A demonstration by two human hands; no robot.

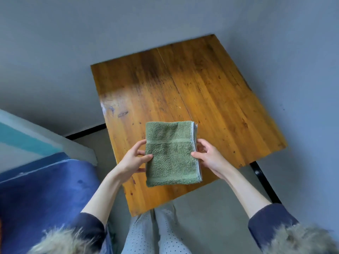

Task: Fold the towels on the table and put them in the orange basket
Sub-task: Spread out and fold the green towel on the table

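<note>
towels: one folded green towel [172,153] shows on top, a neat rectangle held over the near part of the wooden counter [211,92]. along its right edge thin pale blue-grey layers [197,162] peek out from beneath it; whether they belong to a second towel or to the underside of the same one cannot be told. whether the bundle touches the counter or is lifted clear of it is also hard to judge from above.

left hand [133,160] holds the towel's left edge, thumb lying on top of the cloth and the fingers [141,169] curled under it, their tips hidden by the towel. right hand [209,156] holds the right edge the same way: thumb pressed on the green surface, fingers bent round the layered side, partly out of sight beneath.

both forearms are bare up to dark blue sleeves [269,222] with pale furry trim, which the bottom of the view cuts off. between them, spotted light trousers [157,233] show below the counter's near edge.

at the left, a blue cushioned surface [45,198] is cut by the frame. at the far left edge a sliver of orange [0,230] appears, too little to identify. a black bar [264,182] runs under the counter's right corner. the floor [55,52] around is grey and blurred.
</note>
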